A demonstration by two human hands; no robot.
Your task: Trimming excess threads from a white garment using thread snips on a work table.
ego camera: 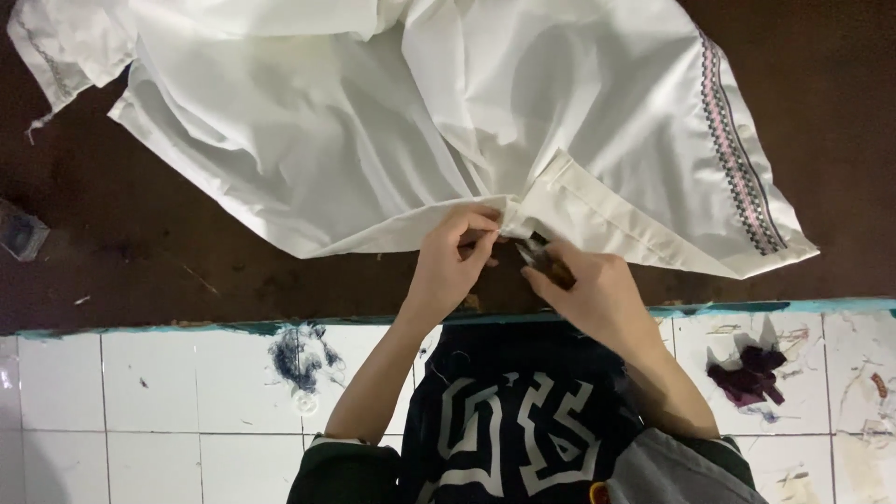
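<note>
A large white garment point(373, 121) with a patterned embroidered trim point(737, 159) lies spread over a dark brown table point(121, 252). At the near edge of the cloth my left hand point(453, 261) pinches a fold of its hem. Right beside it, my right hand point(593, 294) grips a small dark metal tool point(534, 250), likely thread snips, with its tip at the pinched fold. Both hands meet at the cloth's corner near the table's front edge.
A white tiled floor point(149, 401) lies below the teal-edged table front point(187, 327), with dark blue thread scraps point(299, 359) at left and a maroon fabric scrap point(751, 378) at right. A small dark object point(19, 231) sits at the table's far left.
</note>
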